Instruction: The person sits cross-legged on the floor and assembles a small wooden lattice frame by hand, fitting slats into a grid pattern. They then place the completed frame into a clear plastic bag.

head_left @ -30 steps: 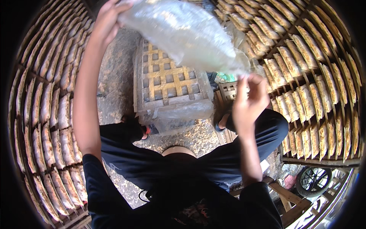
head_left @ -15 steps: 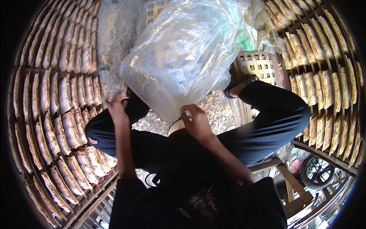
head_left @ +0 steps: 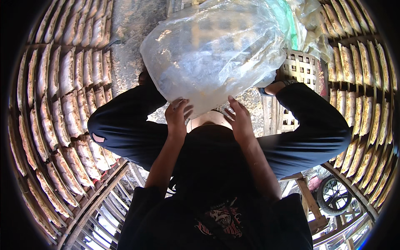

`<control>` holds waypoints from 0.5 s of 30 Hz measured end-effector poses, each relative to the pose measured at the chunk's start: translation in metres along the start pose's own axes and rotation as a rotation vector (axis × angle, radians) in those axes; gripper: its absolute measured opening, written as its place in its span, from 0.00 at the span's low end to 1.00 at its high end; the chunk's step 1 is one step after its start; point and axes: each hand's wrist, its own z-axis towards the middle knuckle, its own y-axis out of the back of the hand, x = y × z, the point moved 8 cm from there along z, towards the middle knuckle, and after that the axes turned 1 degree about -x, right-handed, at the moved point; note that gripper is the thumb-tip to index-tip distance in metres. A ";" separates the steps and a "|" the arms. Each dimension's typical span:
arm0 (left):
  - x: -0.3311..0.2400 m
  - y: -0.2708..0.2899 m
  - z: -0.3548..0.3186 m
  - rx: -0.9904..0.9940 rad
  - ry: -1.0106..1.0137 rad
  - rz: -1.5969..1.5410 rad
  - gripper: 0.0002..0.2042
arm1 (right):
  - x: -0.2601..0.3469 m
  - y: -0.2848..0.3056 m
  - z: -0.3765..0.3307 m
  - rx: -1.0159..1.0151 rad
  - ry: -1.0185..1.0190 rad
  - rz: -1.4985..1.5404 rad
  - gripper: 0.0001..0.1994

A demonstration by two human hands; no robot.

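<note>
Clear plastic bag (head_left: 216, 54), bulging, sits far of the knees; left hand (head_left: 177, 116) and right hand (head_left: 238, 117) pinch its near edge, best gripped evenly to avoid tearing.

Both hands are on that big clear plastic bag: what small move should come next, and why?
Probably gather the lower edge tighter. The left hand and right hand grip only the bottom of the clear plastic bag, which bulges wide above the knees and over the slatted crate, so a firmer hold seems wise.
</note>
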 end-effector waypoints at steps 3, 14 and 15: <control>-0.005 -0.007 -0.005 0.070 -0.025 0.018 0.16 | -0.005 -0.039 -0.002 0.254 -0.157 0.061 0.33; -0.002 -0.013 -0.010 0.168 -0.023 0.084 0.18 | -0.078 -0.079 0.051 0.205 -0.139 0.406 0.23; -0.003 -0.012 -0.010 0.143 -0.024 0.090 0.18 | -0.066 -0.075 0.038 0.126 -0.156 0.488 0.23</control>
